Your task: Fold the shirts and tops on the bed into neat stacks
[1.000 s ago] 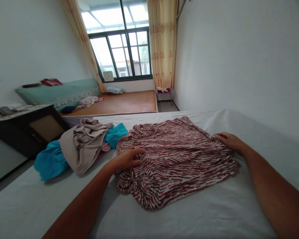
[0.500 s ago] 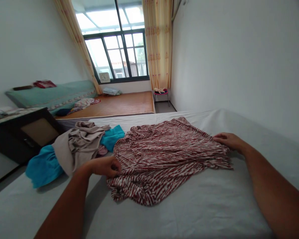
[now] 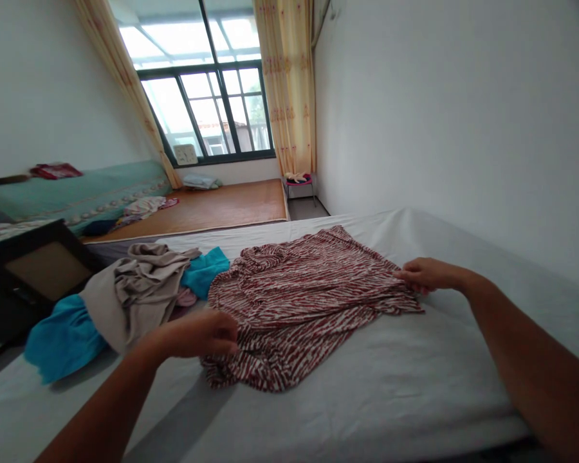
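Note:
A red-and-white striped garment [image 3: 303, 296] lies spread on the white bed sheet [image 3: 367, 399]. My left hand [image 3: 200, 334] is closed in a pinch on the garment's near left edge. My right hand [image 3: 427, 274] pinches its right edge, fingers pressed together on the cloth. The garment is stretched between the two hands, with folds bunched near the left hand.
A heap of clothes lies left of the garment: a beige piece [image 3: 130, 289] over turquoise cloth [image 3: 60, 334]. A dark cabinet [image 3: 24, 270] stands at the bed's left side. Beyond are a wooden platform [image 3: 207, 206], a green mattress [image 3: 72, 193], a window and a white wall on the right.
My left hand slid from the top of the garment to its near left edge and closed on it. My right hand went from lying flat to pinching the right edge. The view turned right.

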`<move>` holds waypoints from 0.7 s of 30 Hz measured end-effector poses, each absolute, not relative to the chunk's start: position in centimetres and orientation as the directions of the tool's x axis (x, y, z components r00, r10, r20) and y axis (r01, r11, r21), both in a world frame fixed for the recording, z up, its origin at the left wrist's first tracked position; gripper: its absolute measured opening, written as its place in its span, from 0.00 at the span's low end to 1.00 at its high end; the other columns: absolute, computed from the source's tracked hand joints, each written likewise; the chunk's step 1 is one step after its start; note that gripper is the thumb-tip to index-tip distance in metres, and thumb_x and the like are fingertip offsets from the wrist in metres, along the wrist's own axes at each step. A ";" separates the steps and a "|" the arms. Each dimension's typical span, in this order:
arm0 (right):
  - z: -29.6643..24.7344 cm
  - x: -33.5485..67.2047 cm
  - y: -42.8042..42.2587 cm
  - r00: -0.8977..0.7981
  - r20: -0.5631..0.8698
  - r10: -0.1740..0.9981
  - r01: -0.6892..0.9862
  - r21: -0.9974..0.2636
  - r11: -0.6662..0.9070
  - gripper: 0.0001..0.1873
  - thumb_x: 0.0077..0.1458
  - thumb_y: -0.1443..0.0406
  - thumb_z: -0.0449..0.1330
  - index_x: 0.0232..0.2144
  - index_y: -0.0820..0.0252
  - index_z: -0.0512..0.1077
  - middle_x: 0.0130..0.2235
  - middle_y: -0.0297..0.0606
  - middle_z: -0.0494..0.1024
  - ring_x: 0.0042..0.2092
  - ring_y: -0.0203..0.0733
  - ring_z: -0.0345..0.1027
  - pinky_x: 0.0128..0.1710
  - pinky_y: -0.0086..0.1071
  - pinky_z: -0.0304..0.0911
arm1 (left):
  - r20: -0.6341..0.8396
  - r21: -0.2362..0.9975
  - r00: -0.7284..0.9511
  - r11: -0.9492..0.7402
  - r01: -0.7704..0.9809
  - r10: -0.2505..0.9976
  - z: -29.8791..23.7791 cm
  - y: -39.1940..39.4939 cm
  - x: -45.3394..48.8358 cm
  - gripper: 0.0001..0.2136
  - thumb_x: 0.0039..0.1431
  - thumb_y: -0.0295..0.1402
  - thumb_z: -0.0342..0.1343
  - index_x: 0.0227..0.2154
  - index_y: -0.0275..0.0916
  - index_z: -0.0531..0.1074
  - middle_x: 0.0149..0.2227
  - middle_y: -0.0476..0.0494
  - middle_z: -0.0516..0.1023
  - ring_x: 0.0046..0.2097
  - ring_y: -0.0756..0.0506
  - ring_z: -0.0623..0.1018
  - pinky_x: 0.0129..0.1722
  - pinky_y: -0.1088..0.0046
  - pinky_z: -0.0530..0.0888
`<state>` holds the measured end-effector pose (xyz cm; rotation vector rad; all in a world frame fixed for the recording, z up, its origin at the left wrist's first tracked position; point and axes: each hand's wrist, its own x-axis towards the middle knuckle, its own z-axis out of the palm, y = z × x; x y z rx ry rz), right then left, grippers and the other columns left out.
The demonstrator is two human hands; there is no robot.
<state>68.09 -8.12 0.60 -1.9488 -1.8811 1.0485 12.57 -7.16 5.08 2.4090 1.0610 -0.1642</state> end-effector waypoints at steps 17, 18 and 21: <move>0.8 68.7 -10.1 0.290 0.064 0.955 0.075 -0.996 0.044 0.17 0.45 0.54 0.66 0.34 0.56 0.69 0.29 0.36 0.77 0.28 0.41 0.71 0.27 0.34 0.70 | -0.040 0.609 0.772 -0.597 0.523 0.635 4.6 -8.5 9.5 0.08 0.60 0.36 0.53 0.31 0.39 0.74 0.37 0.43 0.72 0.40 0.46 0.72 0.43 0.72 0.68; 0.7 68.5 -9.3 0.346 0.085 0.934 0.079 -0.995 0.061 0.18 0.45 0.54 0.66 0.35 0.55 0.68 0.29 0.37 0.77 0.28 0.41 0.71 0.27 0.35 0.71 | -0.010 0.608 0.749 -0.591 0.531 0.663 4.6 -8.0 9.4 0.10 0.60 0.39 0.53 0.30 0.38 0.73 0.36 0.43 0.72 0.40 0.46 0.72 0.42 0.72 0.69; 0.3 68.0 -7.0 0.427 0.146 0.893 0.097 -0.989 0.115 0.19 0.45 0.56 0.65 0.37 0.56 0.67 0.31 0.39 0.78 0.32 0.44 0.74 0.30 0.37 0.72 | -0.035 0.634 0.752 -0.567 0.526 0.658 4.9 -7.3 9.5 0.14 0.58 0.44 0.55 0.27 0.38 0.74 0.35 0.42 0.73 0.40 0.45 0.72 0.42 0.71 0.69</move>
